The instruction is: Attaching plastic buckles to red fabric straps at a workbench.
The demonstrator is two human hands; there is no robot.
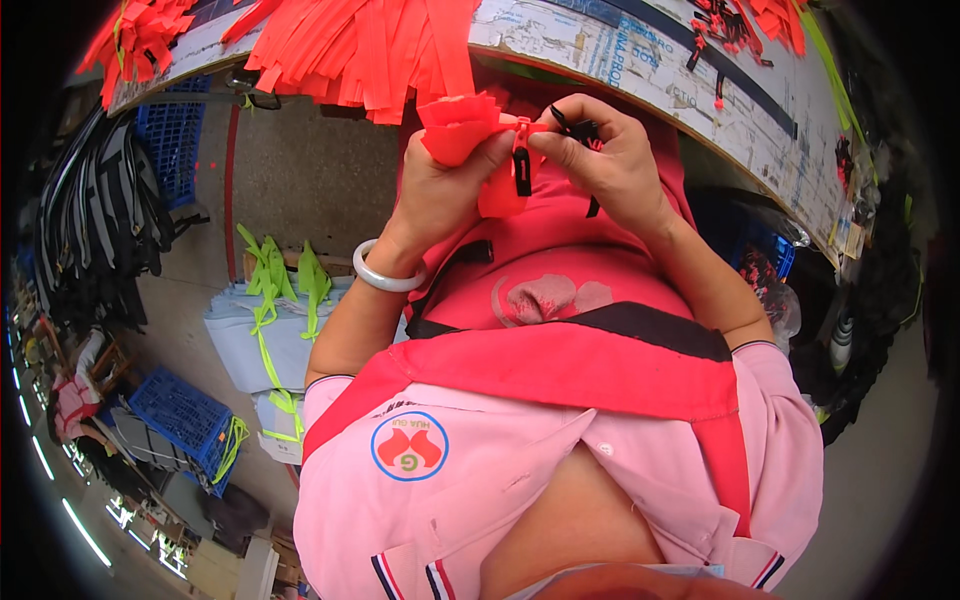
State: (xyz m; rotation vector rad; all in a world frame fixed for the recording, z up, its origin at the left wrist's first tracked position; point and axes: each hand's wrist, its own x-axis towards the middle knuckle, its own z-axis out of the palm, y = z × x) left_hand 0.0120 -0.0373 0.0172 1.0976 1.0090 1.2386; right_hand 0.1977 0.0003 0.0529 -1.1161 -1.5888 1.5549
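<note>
In front of my apron, my left hand (440, 185) is closed around a bunch of bright orange-red zipper tape strips (458, 128). Its thumb and fingers pinch the bunch near the strip ends. A small orange zipper slider with a black pull (521, 168) hangs at those ends, between my two hands. My right hand (610, 160) pinches at the slider with thumb and forefinger. More black zipper pulls (578, 128) stick out from its curled fingers, and how many lie in the palm is hidden.
A worn white table (560, 45) curves across the far side, with orange-red strips (370, 50) draped over its edge. Black-and-orange sliders (725, 35) lie at its right. Black strips (100, 200) hang at left. Wrapped bundles with green ties (265, 330) and a blue crate (180, 420) stand below.
</note>
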